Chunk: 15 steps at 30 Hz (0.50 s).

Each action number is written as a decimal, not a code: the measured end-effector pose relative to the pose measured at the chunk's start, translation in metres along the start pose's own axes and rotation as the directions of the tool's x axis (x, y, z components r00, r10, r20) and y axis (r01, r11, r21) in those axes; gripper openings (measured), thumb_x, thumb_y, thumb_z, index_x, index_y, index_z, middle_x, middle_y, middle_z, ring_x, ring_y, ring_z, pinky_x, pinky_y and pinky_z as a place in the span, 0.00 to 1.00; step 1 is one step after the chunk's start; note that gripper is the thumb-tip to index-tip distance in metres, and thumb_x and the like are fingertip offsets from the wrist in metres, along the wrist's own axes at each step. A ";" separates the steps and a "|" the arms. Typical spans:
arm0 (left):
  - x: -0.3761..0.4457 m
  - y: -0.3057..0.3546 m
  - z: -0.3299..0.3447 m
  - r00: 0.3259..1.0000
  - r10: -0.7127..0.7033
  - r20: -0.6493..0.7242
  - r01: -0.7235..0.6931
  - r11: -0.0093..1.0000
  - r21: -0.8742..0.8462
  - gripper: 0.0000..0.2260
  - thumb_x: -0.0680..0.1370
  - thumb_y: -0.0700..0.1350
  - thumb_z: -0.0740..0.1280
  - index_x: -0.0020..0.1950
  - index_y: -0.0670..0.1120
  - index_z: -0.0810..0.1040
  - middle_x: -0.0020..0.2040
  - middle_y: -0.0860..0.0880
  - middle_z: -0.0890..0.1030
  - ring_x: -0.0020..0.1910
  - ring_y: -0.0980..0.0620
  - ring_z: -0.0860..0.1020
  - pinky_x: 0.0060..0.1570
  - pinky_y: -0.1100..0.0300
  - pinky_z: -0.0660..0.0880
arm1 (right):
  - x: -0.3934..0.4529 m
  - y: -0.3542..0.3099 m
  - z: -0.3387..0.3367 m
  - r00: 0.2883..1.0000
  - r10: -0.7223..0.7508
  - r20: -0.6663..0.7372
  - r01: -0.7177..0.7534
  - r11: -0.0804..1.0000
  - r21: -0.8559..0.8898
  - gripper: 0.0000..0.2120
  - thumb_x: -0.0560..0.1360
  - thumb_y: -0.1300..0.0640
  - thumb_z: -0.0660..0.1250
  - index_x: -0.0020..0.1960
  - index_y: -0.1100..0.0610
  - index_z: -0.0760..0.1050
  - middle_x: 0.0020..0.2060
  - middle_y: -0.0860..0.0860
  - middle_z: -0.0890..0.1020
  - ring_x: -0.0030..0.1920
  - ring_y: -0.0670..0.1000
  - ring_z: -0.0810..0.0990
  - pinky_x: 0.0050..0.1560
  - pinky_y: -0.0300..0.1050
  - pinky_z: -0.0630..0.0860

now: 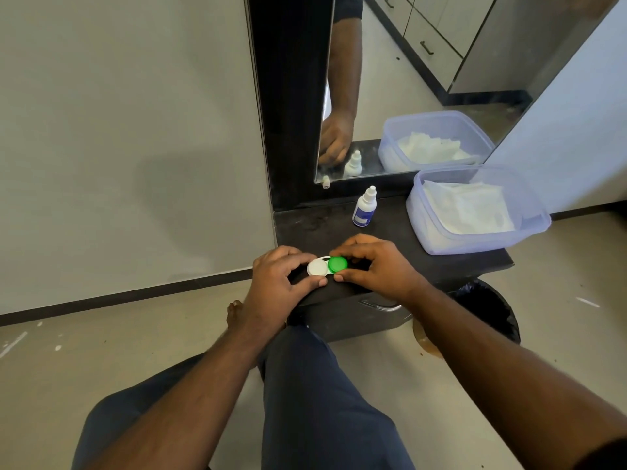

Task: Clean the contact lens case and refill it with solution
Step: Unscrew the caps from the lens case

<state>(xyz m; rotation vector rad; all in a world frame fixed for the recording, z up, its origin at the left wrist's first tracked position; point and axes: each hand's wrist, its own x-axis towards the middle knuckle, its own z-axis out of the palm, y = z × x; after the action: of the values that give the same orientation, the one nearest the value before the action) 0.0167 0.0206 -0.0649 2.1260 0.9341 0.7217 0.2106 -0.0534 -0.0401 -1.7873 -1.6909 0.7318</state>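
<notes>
Green and white caps are still screwed onto the contact lens case [326, 266], pinched at the tabletop [390, 245] edge by left hand [274, 286] and right hand [376, 266] fingers; light, stiff, probably slippery plastic, best gripped by the cap rims.

Both hands pinch the contact lens case [326, 266] on the black shelf [390, 239]: left hand [278, 283] its white cap, right hand [376, 266] its green cap.

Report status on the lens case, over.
Left hand grips white cap; right hand pinches green cap. Both caps on. Solution bottle untouched. Nothing blocking.
</notes>
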 end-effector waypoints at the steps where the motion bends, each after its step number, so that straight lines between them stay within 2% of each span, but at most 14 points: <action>1: -0.001 0.000 0.000 1.000 -0.002 -0.006 0.002 1.000 0.001 0.18 0.68 0.51 0.77 0.55 0.49 0.83 0.47 0.54 0.78 0.48 0.53 0.76 0.49 0.44 0.75 | 0.000 0.001 -0.001 1.000 -0.003 0.006 0.003 1.000 0.000 0.19 0.69 0.57 0.74 0.60 0.55 0.78 0.51 0.44 0.77 0.53 0.43 0.76 0.54 0.31 0.73; 8: -0.012 0.003 0.001 0.998 -0.035 -0.061 0.033 0.999 -0.021 0.17 0.67 0.54 0.77 0.54 0.51 0.82 0.50 0.56 0.77 0.50 0.55 0.75 0.51 0.49 0.76 | 0.001 0.000 -0.002 1.000 -0.004 0.023 0.004 1.000 -0.008 0.19 0.70 0.57 0.74 0.60 0.54 0.78 0.51 0.44 0.77 0.53 0.43 0.76 0.55 0.34 0.73; 10: -0.014 0.005 0.001 0.997 -0.040 -0.073 0.039 0.999 -0.019 0.20 0.68 0.51 0.77 0.58 0.51 0.80 0.53 0.58 0.77 0.53 0.58 0.74 0.55 0.53 0.75 | 0.001 0.001 -0.002 1.000 -0.007 0.021 0.007 1.000 -0.008 0.19 0.69 0.57 0.74 0.60 0.54 0.78 0.51 0.44 0.77 0.53 0.43 0.76 0.55 0.33 0.73; 13: -0.015 0.006 0.002 0.998 -0.040 -0.054 0.039 0.999 -0.033 0.26 0.69 0.47 0.77 0.67 0.50 0.76 0.59 0.56 0.79 0.57 0.58 0.74 0.66 0.57 0.66 | 0.001 0.001 -0.001 1.000 -0.015 0.012 0.015 1.000 -0.006 0.19 0.69 0.57 0.74 0.60 0.54 0.79 0.50 0.44 0.77 0.51 0.41 0.76 0.53 0.29 0.71; 15: -0.015 0.007 0.003 0.998 -0.015 -0.069 0.015 1.000 -0.015 0.23 0.69 0.46 0.77 0.63 0.48 0.79 0.58 0.53 0.82 0.55 0.60 0.75 0.71 0.59 0.58 | 0.001 0.001 -0.002 1.000 -0.009 0.010 0.009 1.000 -0.005 0.19 0.69 0.57 0.74 0.60 0.55 0.78 0.50 0.44 0.77 0.51 0.42 0.76 0.53 0.29 0.71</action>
<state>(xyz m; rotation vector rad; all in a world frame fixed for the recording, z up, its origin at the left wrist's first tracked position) 0.0128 0.0039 -0.0644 2.0911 0.9775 0.7961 0.2126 -0.0521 -0.0394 -1.7807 -1.7075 0.7349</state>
